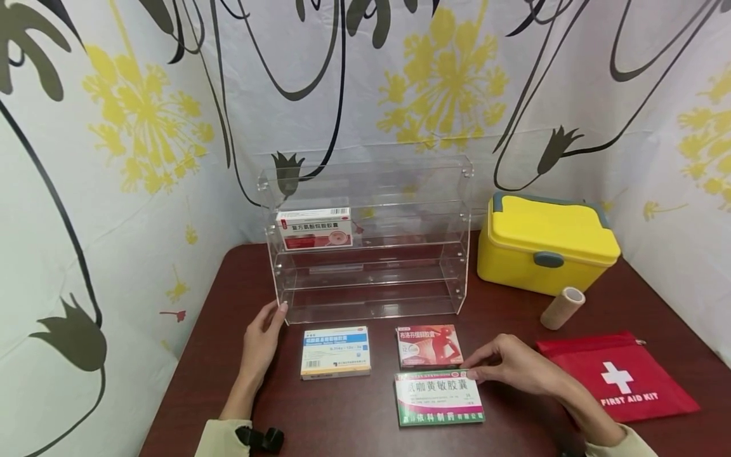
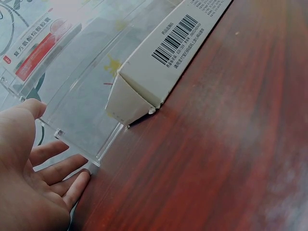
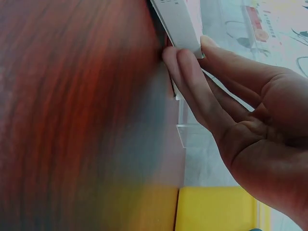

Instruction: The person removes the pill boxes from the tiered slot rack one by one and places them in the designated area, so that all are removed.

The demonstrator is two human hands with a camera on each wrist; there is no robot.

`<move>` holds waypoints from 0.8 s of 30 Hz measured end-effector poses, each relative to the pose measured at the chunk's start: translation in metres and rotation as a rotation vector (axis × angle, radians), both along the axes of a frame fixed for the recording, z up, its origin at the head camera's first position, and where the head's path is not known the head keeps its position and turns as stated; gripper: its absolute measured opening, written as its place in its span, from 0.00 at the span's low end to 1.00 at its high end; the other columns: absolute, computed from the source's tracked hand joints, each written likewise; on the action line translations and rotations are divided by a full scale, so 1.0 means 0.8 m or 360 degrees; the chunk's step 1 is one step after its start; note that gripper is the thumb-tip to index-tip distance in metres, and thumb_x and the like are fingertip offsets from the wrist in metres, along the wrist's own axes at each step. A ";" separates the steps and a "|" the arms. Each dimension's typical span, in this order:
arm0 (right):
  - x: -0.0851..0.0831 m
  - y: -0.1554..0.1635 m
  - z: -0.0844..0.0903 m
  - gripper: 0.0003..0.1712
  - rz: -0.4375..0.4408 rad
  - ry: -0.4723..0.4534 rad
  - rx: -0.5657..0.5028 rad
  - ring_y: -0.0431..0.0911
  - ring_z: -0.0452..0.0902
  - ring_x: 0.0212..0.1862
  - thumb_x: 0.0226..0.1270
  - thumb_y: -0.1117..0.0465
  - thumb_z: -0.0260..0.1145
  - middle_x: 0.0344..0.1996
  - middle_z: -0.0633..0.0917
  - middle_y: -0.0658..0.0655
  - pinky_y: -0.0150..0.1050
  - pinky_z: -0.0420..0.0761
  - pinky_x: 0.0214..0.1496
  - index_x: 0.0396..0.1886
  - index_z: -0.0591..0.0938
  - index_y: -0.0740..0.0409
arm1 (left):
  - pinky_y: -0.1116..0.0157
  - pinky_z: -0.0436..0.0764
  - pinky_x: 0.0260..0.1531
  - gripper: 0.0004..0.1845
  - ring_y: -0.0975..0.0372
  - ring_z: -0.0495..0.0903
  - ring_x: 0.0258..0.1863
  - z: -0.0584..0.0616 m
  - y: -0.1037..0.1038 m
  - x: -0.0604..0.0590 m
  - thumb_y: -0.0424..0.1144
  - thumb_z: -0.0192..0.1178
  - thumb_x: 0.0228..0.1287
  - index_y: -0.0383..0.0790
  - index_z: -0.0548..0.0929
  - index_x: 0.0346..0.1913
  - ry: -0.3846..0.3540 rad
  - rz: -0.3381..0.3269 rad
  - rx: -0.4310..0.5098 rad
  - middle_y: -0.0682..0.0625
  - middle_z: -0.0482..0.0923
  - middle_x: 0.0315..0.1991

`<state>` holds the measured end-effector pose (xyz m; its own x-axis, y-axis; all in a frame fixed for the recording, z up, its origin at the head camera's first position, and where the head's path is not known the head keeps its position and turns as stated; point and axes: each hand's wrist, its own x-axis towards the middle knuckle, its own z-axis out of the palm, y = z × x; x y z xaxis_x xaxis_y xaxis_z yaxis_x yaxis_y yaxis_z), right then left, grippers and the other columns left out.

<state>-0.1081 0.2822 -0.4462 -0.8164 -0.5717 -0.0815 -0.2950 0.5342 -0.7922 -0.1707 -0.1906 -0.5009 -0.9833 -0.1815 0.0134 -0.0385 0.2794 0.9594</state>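
Note:
In the head view, my right hand (image 1: 516,368) pinches the upper right corner of a white, green and magenta medicine box (image 1: 438,406). The right wrist view shows thumb and fingers of the right hand (image 3: 255,115) on either side of the white box end (image 3: 180,24). A red and white medicine box (image 1: 429,347) lies just behind it. My left hand (image 1: 261,339) is at the lower left side of a clear acrylic display rack (image 1: 371,311). Its thumb touches the edge; the other fingers (image 2: 60,168) extend loosely along the outer side.
A blue, white and yellow medicine box (image 1: 335,355) lies near the left hand. Another white and red box (image 1: 316,231) stands on the rack's upper left. At right are a yellow case (image 1: 537,247), a cardboard tube (image 1: 562,309) and a red first aid pouch (image 1: 622,381).

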 end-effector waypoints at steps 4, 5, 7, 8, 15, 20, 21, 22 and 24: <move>0.000 -0.002 -0.003 0.13 -0.0031 0.0076 0.0037 0.37 0.79 0.33 0.61 0.51 0.73 0.33 0.88 0.41 0.33 0.77 0.33 0.43 0.90 0.50 | 0.53 0.69 0.58 0.36 0.58 0.72 0.60 -0.001 0.000 0.000 0.69 0.54 0.63 0.49 0.73 0.67 0.0000 0.0003 -0.0006 0.48 0.75 0.60; 0.001 -0.002 -0.003 0.12 -0.0042 0.0086 0.0048 0.37 0.79 0.33 0.60 0.51 0.74 0.33 0.88 0.41 0.33 0.77 0.33 0.42 0.90 0.50 | 0.53 0.69 0.58 0.37 0.58 0.72 0.60 -0.001 0.000 0.000 0.69 0.54 0.63 0.49 0.73 0.67 0.0000 0.0004 -0.0009 0.48 0.75 0.61; 0.001 -0.003 -0.004 0.11 -0.0067 0.0101 0.0072 0.36 0.78 0.34 0.60 0.51 0.74 0.33 0.87 0.40 0.33 0.77 0.34 0.40 0.91 0.48 | 0.53 0.69 0.58 0.37 0.58 0.72 0.60 -0.001 0.000 0.001 0.69 0.54 0.64 0.49 0.73 0.67 0.0001 0.0003 -0.0009 0.48 0.75 0.61; 0.001 -0.003 -0.004 0.10 -0.0080 0.0102 0.0086 0.36 0.78 0.34 0.59 0.51 0.74 0.32 0.87 0.39 0.33 0.77 0.34 0.39 0.91 0.47 | 0.53 0.69 0.58 0.37 0.58 0.72 0.60 -0.001 0.000 0.001 0.69 0.54 0.64 0.49 0.73 0.67 0.0000 0.0000 -0.0009 0.48 0.75 0.61; -0.001 -0.004 -0.005 0.10 -0.0121 0.0081 0.0147 0.36 0.78 0.34 0.58 0.51 0.75 0.33 0.87 0.40 0.32 0.77 0.35 0.39 0.91 0.46 | 0.52 0.68 0.59 0.37 0.57 0.72 0.60 -0.001 0.000 0.001 0.69 0.54 0.63 0.49 0.72 0.68 0.0003 0.0000 -0.0015 0.48 0.75 0.61; -0.002 -0.003 -0.005 0.11 -0.0107 0.0062 0.0156 0.36 0.78 0.35 0.58 0.50 0.75 0.34 0.87 0.40 0.32 0.77 0.35 0.40 0.91 0.46 | 0.51 0.68 0.59 0.38 0.57 0.71 0.61 0.000 0.001 0.001 0.70 0.53 0.62 0.49 0.72 0.68 -0.0008 0.0003 -0.0025 0.48 0.74 0.62; -0.002 -0.003 -0.004 0.11 -0.0102 0.0052 0.0157 0.36 0.78 0.35 0.59 0.50 0.75 0.35 0.87 0.40 0.32 0.77 0.35 0.40 0.90 0.46 | 0.51 0.68 0.59 0.39 0.57 0.71 0.61 0.000 0.001 0.001 0.70 0.53 0.62 0.49 0.72 0.68 -0.0010 0.0006 -0.0024 0.48 0.74 0.61; -0.002 -0.003 -0.004 0.12 -0.0097 0.0043 0.0157 0.36 0.78 0.36 0.59 0.49 0.75 0.35 0.87 0.40 0.32 0.77 0.35 0.41 0.90 0.46 | 0.52 0.68 0.59 0.38 0.57 0.71 0.61 0.000 0.001 0.001 0.70 0.54 0.62 0.49 0.72 0.68 -0.0010 0.0007 -0.0021 0.48 0.74 0.61; -0.002 -0.002 -0.002 0.12 -0.0088 0.0029 0.0159 0.36 0.78 0.36 0.59 0.49 0.74 0.35 0.87 0.39 0.33 0.77 0.36 0.42 0.90 0.46 | 0.52 0.68 0.59 0.38 0.57 0.71 0.61 0.000 0.000 0.000 0.70 0.54 0.63 0.49 0.72 0.68 -0.0012 0.0005 -0.0019 0.48 0.74 0.61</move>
